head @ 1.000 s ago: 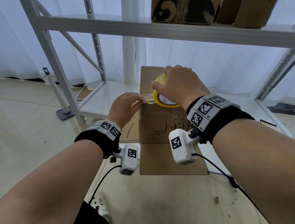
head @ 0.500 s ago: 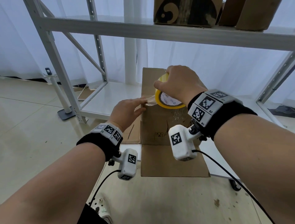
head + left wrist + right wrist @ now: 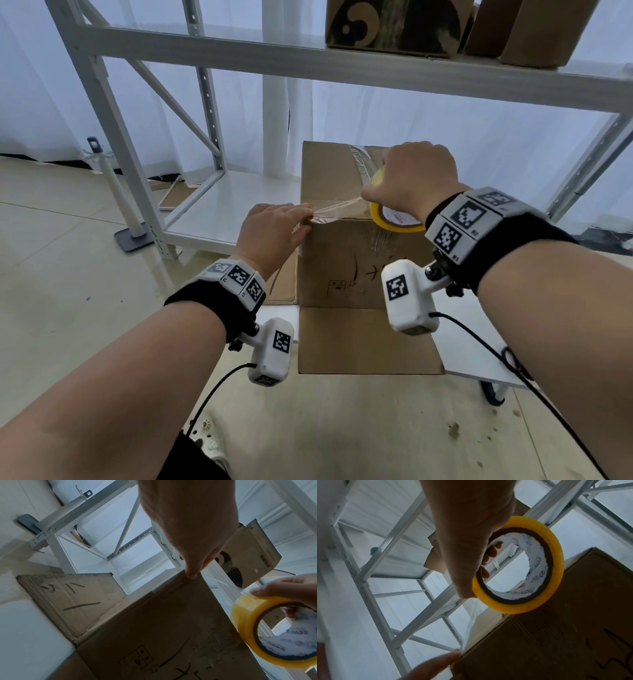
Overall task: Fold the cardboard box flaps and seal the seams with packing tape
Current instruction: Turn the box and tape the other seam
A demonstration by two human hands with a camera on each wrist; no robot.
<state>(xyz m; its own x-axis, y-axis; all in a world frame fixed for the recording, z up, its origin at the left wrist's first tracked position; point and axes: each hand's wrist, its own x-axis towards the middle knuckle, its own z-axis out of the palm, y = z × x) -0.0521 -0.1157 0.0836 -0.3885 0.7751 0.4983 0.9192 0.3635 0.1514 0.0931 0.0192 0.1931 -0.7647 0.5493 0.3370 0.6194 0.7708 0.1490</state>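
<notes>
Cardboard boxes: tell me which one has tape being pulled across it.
The tall cardboard box on the low white platform, between both hands; clear tape stretches along its top front edge. The printed boxes on the upper shelf sit untouched.

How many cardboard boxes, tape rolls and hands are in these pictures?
Cardboard boxes: 3, the one being taped and two on the shelf
Tape rolls: 1
Hands: 2, left, right
Total: 6

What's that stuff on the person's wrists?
Each bare arm wears a black wristband topped with white blocks printed with black-and-white square codes. A small white camera box, also coded, hangs under each wrist, trailing a thin black cable.
</notes>
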